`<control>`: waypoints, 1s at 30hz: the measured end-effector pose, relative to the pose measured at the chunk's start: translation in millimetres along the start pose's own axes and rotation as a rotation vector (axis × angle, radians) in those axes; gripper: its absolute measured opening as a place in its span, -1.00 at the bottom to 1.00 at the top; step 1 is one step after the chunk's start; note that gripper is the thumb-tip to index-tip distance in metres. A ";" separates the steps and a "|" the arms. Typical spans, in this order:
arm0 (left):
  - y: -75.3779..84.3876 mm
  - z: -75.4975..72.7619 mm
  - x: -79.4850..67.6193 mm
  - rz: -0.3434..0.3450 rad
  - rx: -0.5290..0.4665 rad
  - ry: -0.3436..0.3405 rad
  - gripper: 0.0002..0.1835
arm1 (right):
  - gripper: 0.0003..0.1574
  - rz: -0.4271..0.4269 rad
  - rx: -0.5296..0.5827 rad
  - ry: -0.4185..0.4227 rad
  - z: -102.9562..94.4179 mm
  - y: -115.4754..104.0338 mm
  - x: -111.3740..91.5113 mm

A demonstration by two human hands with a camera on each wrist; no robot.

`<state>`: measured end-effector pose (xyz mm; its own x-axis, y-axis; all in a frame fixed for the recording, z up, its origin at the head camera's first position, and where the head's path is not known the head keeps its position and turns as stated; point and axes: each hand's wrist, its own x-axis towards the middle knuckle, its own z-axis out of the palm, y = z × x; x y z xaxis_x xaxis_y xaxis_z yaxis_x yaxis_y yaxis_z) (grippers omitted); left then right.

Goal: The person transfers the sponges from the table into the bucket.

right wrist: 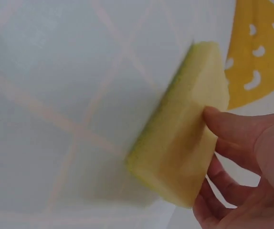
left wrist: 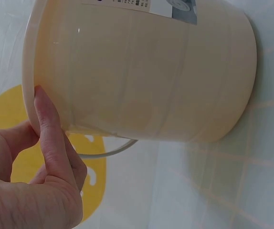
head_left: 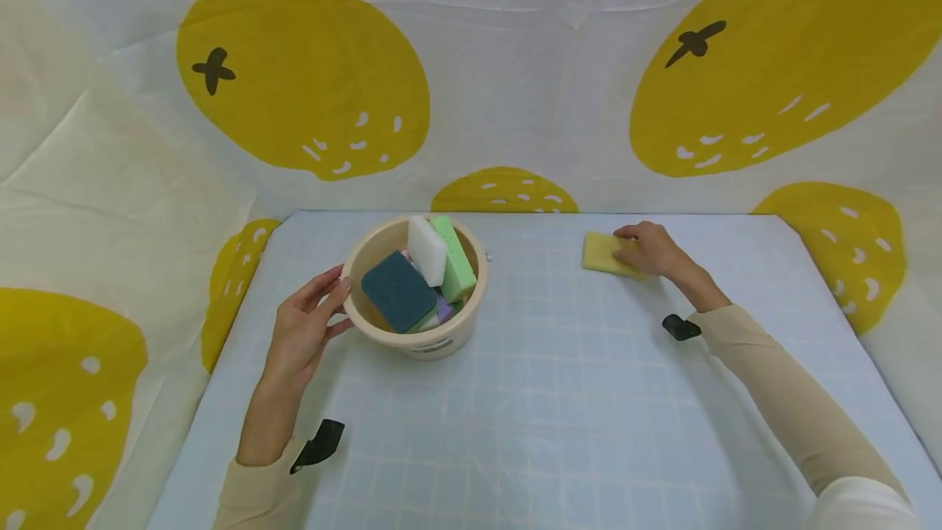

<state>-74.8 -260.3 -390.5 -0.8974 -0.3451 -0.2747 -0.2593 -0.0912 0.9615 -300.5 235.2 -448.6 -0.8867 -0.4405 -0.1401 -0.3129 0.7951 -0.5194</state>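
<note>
A cream plastic bucket (head_left: 441, 348) stands left of the table's middle, full of sponges. My left hand (head_left: 298, 330) pinches its rim on the left side, thumb and fingers on either side of the wall, as the left wrist view shows. Inside lie a dark blue-green scouring pad (head_left: 398, 291), a white sponge (head_left: 427, 250) and a light green sponge (head_left: 455, 260); other pieces under them are partly hidden. At the right, my right hand (head_left: 651, 250) holds a yellow sponge (right wrist: 175, 138) between thumb and fingers, tilted, near the tabletop.
A pale blue checked cloth covers the table (head_left: 530, 415). Behind it and at the sides hangs a white curtain (head_left: 515, 64) printed with big yellow fruit. A thin handle (left wrist: 110, 152) hangs from the bucket. A black strap (head_left: 318, 444) sits at the left wrist.
</note>
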 end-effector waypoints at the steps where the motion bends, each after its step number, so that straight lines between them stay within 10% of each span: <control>1: 0.2 0.1 0.1 -0.001 0.000 0.000 -0.31 | -0.46 -0.003 -0.001 0.001 -1.7 -1.7 -1.0; 30: 4.4 1.0 -3.2 -0.015 0.004 -0.010 -0.30 | -0.57 -0.109 0.044 -0.004 -46.1 -44.9 -31.0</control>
<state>-73.4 -258.7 -385.5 -0.8969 -0.3348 -0.2890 -0.2738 -0.0928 0.9573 -274.7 232.4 -382.1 -0.8469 -0.5250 -0.0841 -0.3922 0.7236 -0.5679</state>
